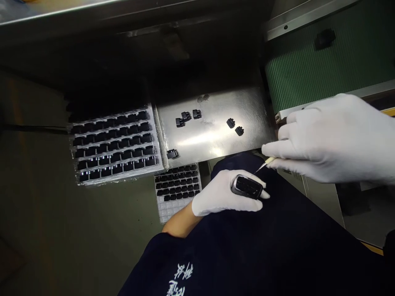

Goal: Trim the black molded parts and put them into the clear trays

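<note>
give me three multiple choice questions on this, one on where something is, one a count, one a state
1. Where is the black key fob?
A in a tray
B in the left hand
C on a shelf

2. How many black parts lie on the steel plate?
A four
B six
C nine

3. The right hand is:
A empty
B bare
C holding a pale-handled pointed tool

1 B: the fob rests in that palm.
2 B: they lie as three, two and one.
3 C: the white-gloved hand holds the tool.

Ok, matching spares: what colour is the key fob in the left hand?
The key fob is black with a silver rim, clearest in the head view.
</note>
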A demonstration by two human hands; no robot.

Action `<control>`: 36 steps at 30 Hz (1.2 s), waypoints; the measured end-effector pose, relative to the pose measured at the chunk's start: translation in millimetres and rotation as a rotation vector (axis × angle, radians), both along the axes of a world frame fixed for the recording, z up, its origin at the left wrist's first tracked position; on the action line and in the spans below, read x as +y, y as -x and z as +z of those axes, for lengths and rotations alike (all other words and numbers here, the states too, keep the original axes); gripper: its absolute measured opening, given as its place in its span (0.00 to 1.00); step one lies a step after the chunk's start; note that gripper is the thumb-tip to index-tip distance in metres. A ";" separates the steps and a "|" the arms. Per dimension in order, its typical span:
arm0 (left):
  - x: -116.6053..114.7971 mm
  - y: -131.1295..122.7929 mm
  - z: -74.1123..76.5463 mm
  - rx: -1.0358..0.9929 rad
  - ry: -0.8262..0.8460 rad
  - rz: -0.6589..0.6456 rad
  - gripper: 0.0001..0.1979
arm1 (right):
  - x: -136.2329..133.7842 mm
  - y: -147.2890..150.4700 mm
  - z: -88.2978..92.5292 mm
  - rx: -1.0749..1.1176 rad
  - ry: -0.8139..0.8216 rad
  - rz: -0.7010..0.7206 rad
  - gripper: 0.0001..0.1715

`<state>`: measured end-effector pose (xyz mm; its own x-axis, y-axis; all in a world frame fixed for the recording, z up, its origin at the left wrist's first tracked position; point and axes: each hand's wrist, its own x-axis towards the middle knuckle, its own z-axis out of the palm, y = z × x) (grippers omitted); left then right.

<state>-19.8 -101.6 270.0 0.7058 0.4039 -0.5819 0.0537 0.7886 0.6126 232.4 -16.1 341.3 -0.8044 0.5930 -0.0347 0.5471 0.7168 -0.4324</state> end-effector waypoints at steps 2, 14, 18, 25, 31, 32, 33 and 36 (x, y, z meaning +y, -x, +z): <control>-2.6 1.5 -6.3 -0.062 -0.072 0.070 0.23 | -2.8 -2.1 1.0 -0.007 -0.046 0.003 0.25; -6.9 6.4 -31.1 -0.005 -0.226 0.311 0.21 | -15.3 17.7 -226.9 0.101 0.758 -0.947 0.12; -10.9 7.4 -41.6 0.087 -0.052 0.467 0.28 | -8.3 31.4 -295.4 0.181 0.952 -1.261 0.12; -8.1 6.2 -68.0 0.287 -0.051 0.571 0.41 | 1.5 33.0 -283.4 0.290 0.828 -1.095 0.10; 2.7 -3.3 -90.0 0.236 0.027 0.541 0.24 | -34.2 27.4 -240.7 0.489 0.704 -1.028 0.21; 5.5 -6.5 -93.9 0.251 0.022 0.503 0.23 | -44.1 27.5 -228.4 0.534 0.670 -0.926 0.25; 8.5 -10.2 -97.9 0.284 -0.008 0.462 0.22 | -53.9 28.2 -215.9 0.553 0.626 -0.805 0.29; 16.4 -24.7 -108.7 0.346 -0.191 0.333 0.19 | -78.2 31.7 -187.5 0.424 0.482 -0.554 0.40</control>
<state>4.9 -85.2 161.3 0.2998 0.6961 -0.6523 0.0437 0.6730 0.7383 200.7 -94.3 153.8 -0.4042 0.9030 -0.1459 0.4878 0.0779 -0.8695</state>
